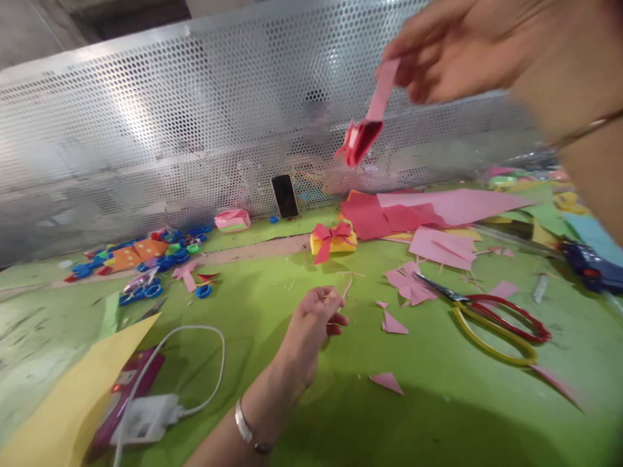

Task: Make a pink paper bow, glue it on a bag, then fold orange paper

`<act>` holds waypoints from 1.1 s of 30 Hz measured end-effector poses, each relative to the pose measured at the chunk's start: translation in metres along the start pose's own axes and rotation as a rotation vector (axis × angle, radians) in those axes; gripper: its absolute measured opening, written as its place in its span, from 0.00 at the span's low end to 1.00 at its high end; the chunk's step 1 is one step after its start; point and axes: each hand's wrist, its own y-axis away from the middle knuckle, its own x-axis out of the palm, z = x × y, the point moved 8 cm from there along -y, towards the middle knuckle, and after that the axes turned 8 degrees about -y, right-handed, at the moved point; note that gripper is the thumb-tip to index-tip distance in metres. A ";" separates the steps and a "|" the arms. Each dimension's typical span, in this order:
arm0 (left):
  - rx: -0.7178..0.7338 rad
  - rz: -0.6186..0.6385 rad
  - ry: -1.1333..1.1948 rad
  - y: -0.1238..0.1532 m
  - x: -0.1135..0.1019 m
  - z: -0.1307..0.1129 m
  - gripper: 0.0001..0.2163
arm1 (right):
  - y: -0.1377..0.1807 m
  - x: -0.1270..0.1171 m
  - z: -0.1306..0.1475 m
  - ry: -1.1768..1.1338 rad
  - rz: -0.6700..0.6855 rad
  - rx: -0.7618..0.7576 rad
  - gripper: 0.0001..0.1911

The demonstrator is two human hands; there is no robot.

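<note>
My right hand (452,52) is raised high at the upper right, its fingers pinched on a pink paper strip from which a small red-and-pink folded paper piece (360,139) dangles in the air. My left hand (314,318) hovers low over the green table (438,415), fingers pinched together on a thin pink paper sliver (346,288). A silver bracelet is on my left wrist. Pink paper scraps (393,323) lie just right of the left hand.
Scissors with red and yellow handles (491,318) lie at the right. A yellow paper box with a red bow (333,239), pink and red sheets (418,214), a phone (285,196) against the perforated metal wall, blue rings (160,259), a charger with cable (146,415) and a yellow sheet (73,395) surround them.
</note>
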 end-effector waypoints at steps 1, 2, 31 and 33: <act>0.000 0.003 0.009 0.000 0.000 0.001 0.11 | -0.001 0.025 -0.002 0.006 0.116 -0.006 0.12; -0.003 -0.001 0.020 0.000 0.000 0.001 0.10 | -0.002 0.050 -0.008 0.021 0.229 -0.007 0.06; -0.253 0.034 0.105 -0.001 0.010 0.004 0.11 | -0.158 0.167 -0.229 0.314 0.244 0.173 0.17; -0.304 0.039 0.118 0.000 0.014 0.006 0.12 | -0.155 0.169 -0.231 0.365 0.226 0.157 0.18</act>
